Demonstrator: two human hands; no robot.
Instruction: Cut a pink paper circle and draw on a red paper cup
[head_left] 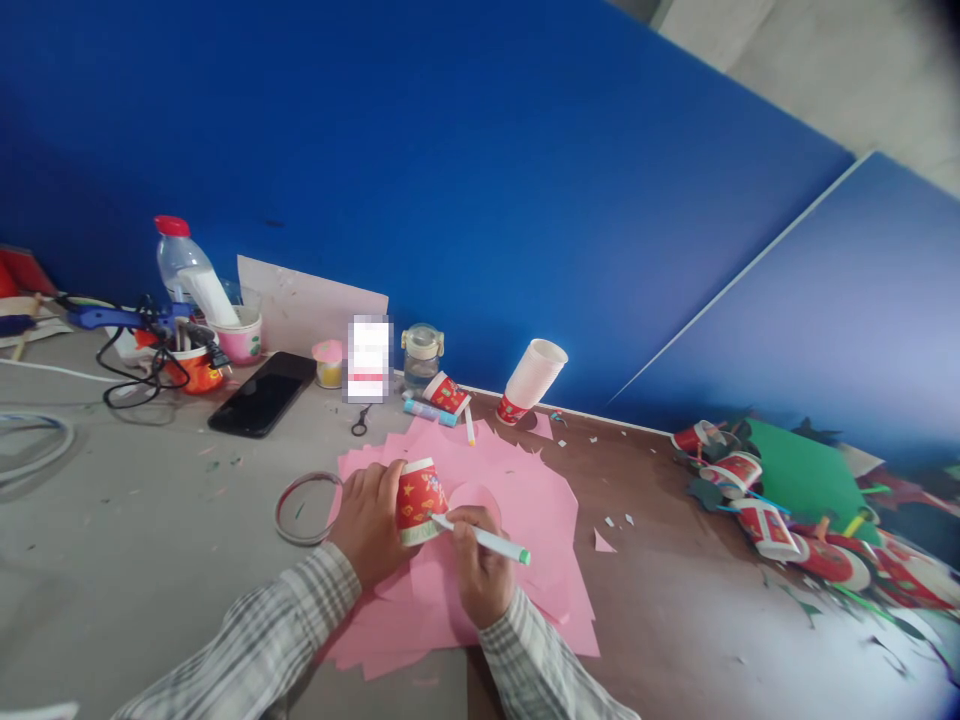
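Note:
My left hand (371,525) is wrapped round a small red paper cup (421,495) with gold patterns and pale bands at both ends. Between the fingers of my right hand (482,570) is a white marker (491,542) with a green end. Its tip meets or nearly meets the cup's lower part, where greenish marks show on the pale band. Under both hands spreads a pile of pink paper sheets (525,500) with jagged edges. Left of the left hand lies a roll of tape or ring (307,508).
Behind the paper stand stacked white cups (538,370), a lidded jar (422,352) and a tipped red cup (447,393). A black phone (262,395), small scissors (361,421) and a bottle (184,260) are to the left. Decorated cups (765,528) and green paper (806,475) crowd the right.

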